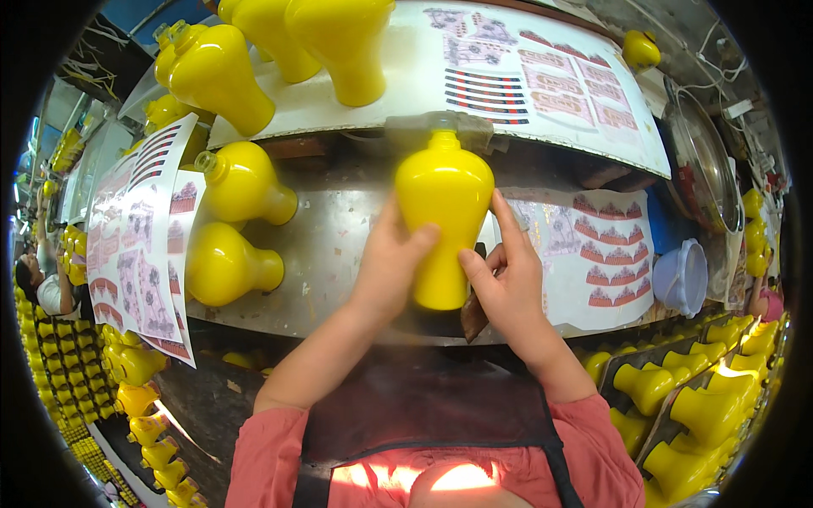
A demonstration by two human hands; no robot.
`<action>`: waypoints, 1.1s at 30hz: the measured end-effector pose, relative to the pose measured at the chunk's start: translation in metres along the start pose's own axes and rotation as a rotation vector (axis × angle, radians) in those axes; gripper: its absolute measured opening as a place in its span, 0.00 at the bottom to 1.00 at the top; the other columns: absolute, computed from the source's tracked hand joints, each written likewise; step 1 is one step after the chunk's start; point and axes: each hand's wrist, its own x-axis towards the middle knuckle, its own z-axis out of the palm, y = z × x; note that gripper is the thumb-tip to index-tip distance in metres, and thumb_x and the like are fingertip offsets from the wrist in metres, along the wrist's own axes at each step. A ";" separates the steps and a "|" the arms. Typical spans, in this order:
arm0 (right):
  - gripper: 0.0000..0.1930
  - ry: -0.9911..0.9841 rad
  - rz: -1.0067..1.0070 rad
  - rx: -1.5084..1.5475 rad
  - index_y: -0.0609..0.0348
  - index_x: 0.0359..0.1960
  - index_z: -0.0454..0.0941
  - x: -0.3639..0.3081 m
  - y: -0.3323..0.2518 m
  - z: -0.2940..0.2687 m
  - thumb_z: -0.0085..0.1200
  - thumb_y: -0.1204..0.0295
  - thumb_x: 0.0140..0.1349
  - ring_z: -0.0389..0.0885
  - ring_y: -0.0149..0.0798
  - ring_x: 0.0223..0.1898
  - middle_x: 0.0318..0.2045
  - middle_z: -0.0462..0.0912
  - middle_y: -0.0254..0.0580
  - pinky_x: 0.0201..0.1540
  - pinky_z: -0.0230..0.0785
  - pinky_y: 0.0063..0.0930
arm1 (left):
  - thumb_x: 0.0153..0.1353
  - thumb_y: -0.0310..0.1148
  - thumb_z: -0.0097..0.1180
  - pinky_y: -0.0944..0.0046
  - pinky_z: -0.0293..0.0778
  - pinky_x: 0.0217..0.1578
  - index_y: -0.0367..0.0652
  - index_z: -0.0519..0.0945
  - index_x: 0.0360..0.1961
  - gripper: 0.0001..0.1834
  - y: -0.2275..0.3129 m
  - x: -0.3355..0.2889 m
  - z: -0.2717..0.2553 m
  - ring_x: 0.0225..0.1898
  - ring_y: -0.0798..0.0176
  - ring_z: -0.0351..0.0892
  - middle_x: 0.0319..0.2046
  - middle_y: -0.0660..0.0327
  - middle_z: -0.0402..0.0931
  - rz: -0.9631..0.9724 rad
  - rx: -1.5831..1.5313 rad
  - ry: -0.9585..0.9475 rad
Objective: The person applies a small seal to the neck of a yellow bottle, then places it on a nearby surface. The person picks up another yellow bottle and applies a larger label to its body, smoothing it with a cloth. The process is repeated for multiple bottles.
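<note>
A glossy yellow bottle (445, 203) stands nearly upright over the workbench, broad at the shoulder and narrow at the base, with a short neck. My left hand (385, 258) is closed round its left side, the thumb across its front. My right hand (512, 275) grips the other side, thumb on the lower body and fingers along the edge. A flat brown piece (475, 320) pokes out under the right palm; its kind is hard to tell. Right of that hand lies a transfer sheet (611, 254) with rows of red and pink scalloped prints.
Two yellow bottles (246, 182) lie on the bench at left, beside hanging printed sheets (135, 229). More bottles stand on the raised white shelf (406, 51) with other print sheets. A lilac bucket (680, 278) is at right. Racks of yellow bottles (703, 415) flank me.
</note>
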 end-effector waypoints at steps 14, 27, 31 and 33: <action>0.37 -0.054 0.124 0.167 0.63 0.76 0.61 -0.008 0.012 0.016 0.60 0.74 0.66 0.81 0.39 0.35 0.50 0.82 0.54 0.41 0.75 0.31 | 0.76 0.31 0.51 0.58 0.54 0.74 0.38 0.37 0.82 0.44 -0.022 -0.012 -0.001 0.77 0.56 0.55 0.78 0.52 0.51 0.239 0.522 0.086; 0.25 0.011 0.042 0.087 0.59 0.67 0.75 -0.019 0.017 0.011 0.57 0.72 0.68 0.85 0.54 0.44 0.44 0.84 0.59 0.47 0.77 0.40 | 0.69 0.31 0.56 0.55 0.55 0.74 0.36 0.37 0.81 0.50 -0.021 -0.017 0.009 0.74 0.51 0.59 0.76 0.46 0.53 0.255 0.722 0.162; 0.19 -0.026 -0.124 0.021 0.56 0.60 0.81 -0.034 0.034 -0.006 0.58 0.70 0.68 0.83 0.55 0.37 0.37 0.83 0.53 0.42 0.76 0.41 | 0.70 0.36 0.56 0.55 0.52 0.74 0.37 0.32 0.81 0.53 -0.016 -0.023 0.012 0.77 0.49 0.54 0.79 0.45 0.48 0.202 0.608 0.106; 0.13 0.084 -0.315 -0.150 0.56 0.51 0.85 -0.041 0.053 -0.018 0.60 0.71 0.66 0.83 0.52 0.35 0.36 0.84 0.49 0.39 0.78 0.42 | 0.71 0.38 0.56 0.55 0.52 0.74 0.38 0.32 0.81 0.53 -0.013 -0.026 0.012 0.77 0.49 0.53 0.79 0.45 0.48 0.163 0.605 0.089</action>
